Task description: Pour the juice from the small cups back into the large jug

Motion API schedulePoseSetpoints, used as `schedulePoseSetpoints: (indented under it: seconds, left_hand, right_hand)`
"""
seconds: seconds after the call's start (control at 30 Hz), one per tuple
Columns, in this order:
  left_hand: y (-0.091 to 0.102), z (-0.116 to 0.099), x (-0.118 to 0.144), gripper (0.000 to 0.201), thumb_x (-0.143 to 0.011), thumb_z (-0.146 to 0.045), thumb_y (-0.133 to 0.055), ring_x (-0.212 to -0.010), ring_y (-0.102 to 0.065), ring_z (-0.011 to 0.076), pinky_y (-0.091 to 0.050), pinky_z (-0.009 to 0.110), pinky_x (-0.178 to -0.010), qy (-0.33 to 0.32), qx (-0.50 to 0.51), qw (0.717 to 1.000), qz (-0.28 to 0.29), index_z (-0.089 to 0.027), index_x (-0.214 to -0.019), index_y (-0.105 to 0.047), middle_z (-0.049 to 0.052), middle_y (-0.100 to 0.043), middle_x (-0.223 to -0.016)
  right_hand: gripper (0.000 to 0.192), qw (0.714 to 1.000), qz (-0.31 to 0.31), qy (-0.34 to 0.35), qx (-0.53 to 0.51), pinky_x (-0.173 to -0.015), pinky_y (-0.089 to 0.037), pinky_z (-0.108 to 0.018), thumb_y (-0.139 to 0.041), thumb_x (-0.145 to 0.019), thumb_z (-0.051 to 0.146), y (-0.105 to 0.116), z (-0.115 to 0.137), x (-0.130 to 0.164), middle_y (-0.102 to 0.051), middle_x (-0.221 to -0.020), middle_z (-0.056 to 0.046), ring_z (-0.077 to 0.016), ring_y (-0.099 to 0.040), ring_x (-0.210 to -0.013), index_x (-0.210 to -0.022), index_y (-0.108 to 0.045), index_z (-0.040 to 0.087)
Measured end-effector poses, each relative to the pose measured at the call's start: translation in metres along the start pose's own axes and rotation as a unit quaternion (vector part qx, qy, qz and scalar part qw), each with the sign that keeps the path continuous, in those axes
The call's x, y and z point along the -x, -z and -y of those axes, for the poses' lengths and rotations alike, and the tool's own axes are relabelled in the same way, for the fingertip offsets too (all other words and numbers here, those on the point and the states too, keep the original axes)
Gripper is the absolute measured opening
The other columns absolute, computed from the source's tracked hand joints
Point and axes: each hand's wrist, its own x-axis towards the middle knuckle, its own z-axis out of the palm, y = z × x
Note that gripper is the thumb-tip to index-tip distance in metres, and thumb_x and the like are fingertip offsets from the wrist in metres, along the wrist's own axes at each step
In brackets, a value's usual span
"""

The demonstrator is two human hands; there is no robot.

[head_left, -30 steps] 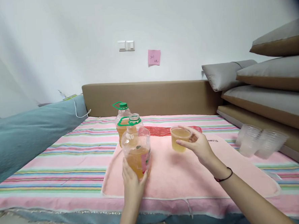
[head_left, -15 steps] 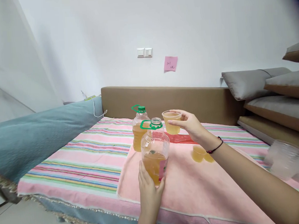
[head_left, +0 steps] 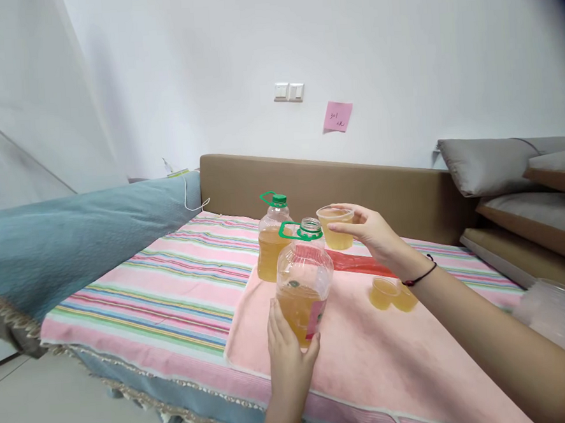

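- The right hand (head_left: 377, 234) has lifted the full cup (head_left: 336, 227) up off the pink towel (head_left: 368, 353). A second ago the cup was low, near the towel. Now it is up in the air, right beside the mouth of the open bottle (head_left: 303, 280).
- The cup has hardly moved in the last half second. I think the lift is done and the cup now waits by the bottle mouth.
- The right hand has its fingers closed around the side of the cup, near the rim.
- The left hand (head_left: 289, 358) is wrapped around the bottom of the open bottle, as it was a second ago. The bottle stands on the towel on the bed (head_left: 139, 297).
- The cup stands almost straight, mouth up, tipped only a tiny bit. Its long line runs up and down. The yellow drink inside lies flat, and none is spilling.
- The open bottle stands straight up too. Its mouth, with the green ring (head_left: 300, 231), points up at the ceiling. It is about half full of the same yellow drink.
- Just behind the left hand's bottle stands a second bottle (head_left: 272, 241) with a green cap on.
- Under the right wrist, two small cups (head_left: 393, 294) of yellow drink sit on the towel, touching each other.
- Far to the right of the right arm there are clear empty cups (head_left: 557, 313), too blurry to count.
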Motion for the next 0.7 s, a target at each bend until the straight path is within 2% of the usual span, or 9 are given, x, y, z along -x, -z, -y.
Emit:
schedulePoseSetpoints:
  seconds: [0.37, 0.7]
  left_hand:
    - [0.002, -0.003, -0.001, 0.094, -0.077, -0.034, -0.066, -0.144, -0.030, 0.0372, -0.034, 0.055, -0.114, 0.008, -0.001, 1.000, 0.006, -0.011, -0.152, -0.014, 0.024, -0.031, -0.153]
    - [-0.002, 0.002, 0.003, 0.092, -0.079, -0.032, -0.065, -0.144, -0.030, 0.0369, -0.033, 0.055, -0.114, -0.001, -0.019, 1.000, 0.008, -0.009, -0.152, -0.014, 0.024, -0.030, -0.154]
  right_hand:
    - [0.059, 0.999, 0.008, 0.000, 0.048, -0.093, -0.052, -0.046, -0.088, -0.055, 0.034, 0.002, 0.008, 0.001, -0.073, -0.118, -0.009, -0.0298, -0.065, -0.113, -0.110, -0.069, 0.022]
    - [0.058, 0.997, 0.026, 0.005, 0.071, -0.088, -0.055, -0.045, -0.088, -0.054, 0.030, 0.005, 0.014, -0.003, -0.075, -0.111, -0.008, -0.0290, -0.069, -0.103, -0.108, -0.070, 0.022]
